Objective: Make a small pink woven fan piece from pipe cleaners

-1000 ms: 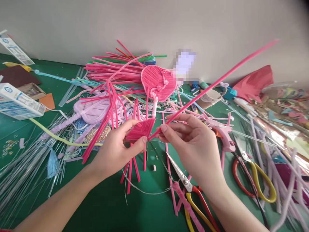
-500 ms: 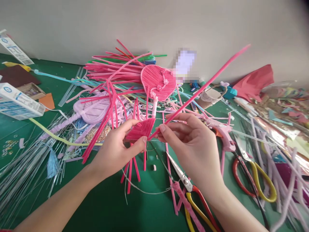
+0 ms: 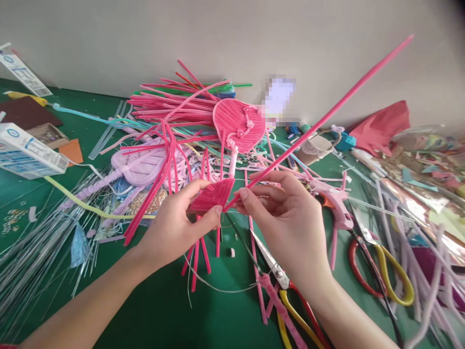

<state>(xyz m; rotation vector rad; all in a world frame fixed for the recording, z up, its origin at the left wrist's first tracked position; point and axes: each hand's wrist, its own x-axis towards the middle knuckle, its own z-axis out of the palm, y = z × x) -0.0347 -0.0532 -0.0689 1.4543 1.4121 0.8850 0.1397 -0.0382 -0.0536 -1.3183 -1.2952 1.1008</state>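
Observation:
My left hand [image 3: 181, 218] pinches a flat panel of pink pipe cleaners [image 3: 213, 195], laid side by side, between thumb and fingers. Between the thumb and forefinger of my right hand [image 3: 281, 213] is a long pink pipe cleaner [image 3: 334, 112]. Its lower end meets the panel's right corner; the free length slants up to the right. Whether that end is fixed to the panel I cannot tell. Just behind my hands lies a finished-looking pink pipe-cleaner fan [image 3: 238, 127] with a pale wrapped handle and small flowers. Loose pink pipe cleaners [image 3: 196, 264] lie below the panel.
Scissors with red and yellow handles [image 3: 281, 276] lie beside my right wrist, and a second pair [image 3: 381, 266] farther right. A pink glue gun [image 3: 336, 201] rests nearby. Bundled wires [image 3: 47, 242] and a lilac fan [image 3: 141, 165] are left. A wall [image 3: 218, 39] stands behind.
The free end of the long pipe cleaner has swung farther up and to the right, with my right hand tilting slightly. My left hand and the panel stay almost still.

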